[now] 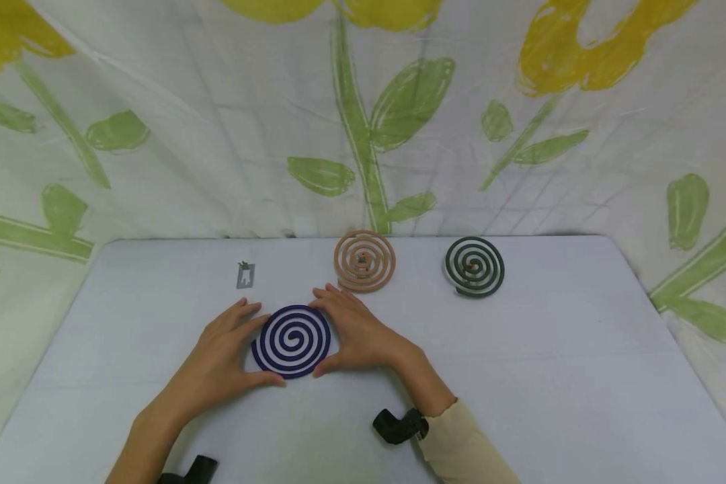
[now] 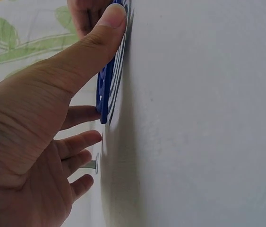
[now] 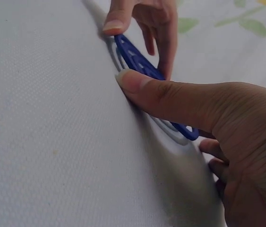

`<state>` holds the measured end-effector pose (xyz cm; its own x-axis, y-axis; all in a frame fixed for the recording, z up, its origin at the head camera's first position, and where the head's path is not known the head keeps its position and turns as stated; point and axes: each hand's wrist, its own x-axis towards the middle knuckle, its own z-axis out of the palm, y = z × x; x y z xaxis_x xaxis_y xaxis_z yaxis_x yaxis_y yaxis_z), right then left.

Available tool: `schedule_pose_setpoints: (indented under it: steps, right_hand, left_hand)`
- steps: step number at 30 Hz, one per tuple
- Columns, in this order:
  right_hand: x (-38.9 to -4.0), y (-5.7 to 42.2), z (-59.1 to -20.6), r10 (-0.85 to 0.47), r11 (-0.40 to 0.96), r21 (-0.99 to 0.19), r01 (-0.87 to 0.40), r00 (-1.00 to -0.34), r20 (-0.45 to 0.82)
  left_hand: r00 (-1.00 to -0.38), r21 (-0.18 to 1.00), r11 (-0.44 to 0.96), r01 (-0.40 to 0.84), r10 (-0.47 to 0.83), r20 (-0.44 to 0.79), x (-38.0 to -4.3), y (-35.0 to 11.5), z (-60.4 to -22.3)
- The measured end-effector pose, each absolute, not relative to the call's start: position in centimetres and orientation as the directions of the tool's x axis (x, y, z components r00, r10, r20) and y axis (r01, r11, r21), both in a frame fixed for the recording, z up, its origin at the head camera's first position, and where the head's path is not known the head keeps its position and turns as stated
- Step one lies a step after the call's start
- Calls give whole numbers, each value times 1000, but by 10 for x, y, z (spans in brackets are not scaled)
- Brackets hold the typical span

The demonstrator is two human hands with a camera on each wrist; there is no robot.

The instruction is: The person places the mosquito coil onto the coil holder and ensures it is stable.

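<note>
A blue mosquito coil [image 1: 294,341], a flat round spiral, is held between both hands. My left hand [image 1: 226,353] grips its left rim, with the thumb at the lower edge and the index finger at the upper left. On the opposite rim, my right hand [image 1: 359,331] holds it with the thumb low and fingers at the top. In the right wrist view the blue coil [image 3: 140,61] is tilted, with a shadow and a slim gap between it and the table. The left wrist view shows the coil [image 2: 105,90] edge-on, the other left fingers spread loosely below.
Behind the hands, a brown mosquito coil [image 1: 365,261] and a dark green one [image 1: 474,267] lie near the table's back edge. A small metal coil stand [image 1: 245,275] lies to the left. White cloth covers the table [image 1: 550,403]; a flower-printed curtain [image 1: 236,121] hangs behind.
</note>
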<state>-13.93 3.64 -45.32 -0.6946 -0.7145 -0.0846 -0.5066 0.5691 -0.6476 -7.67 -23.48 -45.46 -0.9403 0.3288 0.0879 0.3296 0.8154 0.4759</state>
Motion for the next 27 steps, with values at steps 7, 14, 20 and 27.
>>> schedule_pose_setpoints:
  steps: [7,14,20,27]
  right_hand:
    - [-139,37,-452,-705,567,-664,-487,-704,-85]
    - [-139,36,-454,-712,547,-679,-489,-699,-71]
    - [-140,34,-455,-703,558,-672,-488,-707,-71]
    - [-140,31,-455,-695,562,-674,-479,-715,-71]
  left_hand:
    - [-941,481,810,334,315,122,-77,-236,-455]
    - [-949,499,811,306,301,93,-78,-240,-449]
    - [-954,541,798,266,296,33,-77,-238,-445]
    - [-957,553,792,260,288,37,-77,-238,-444]
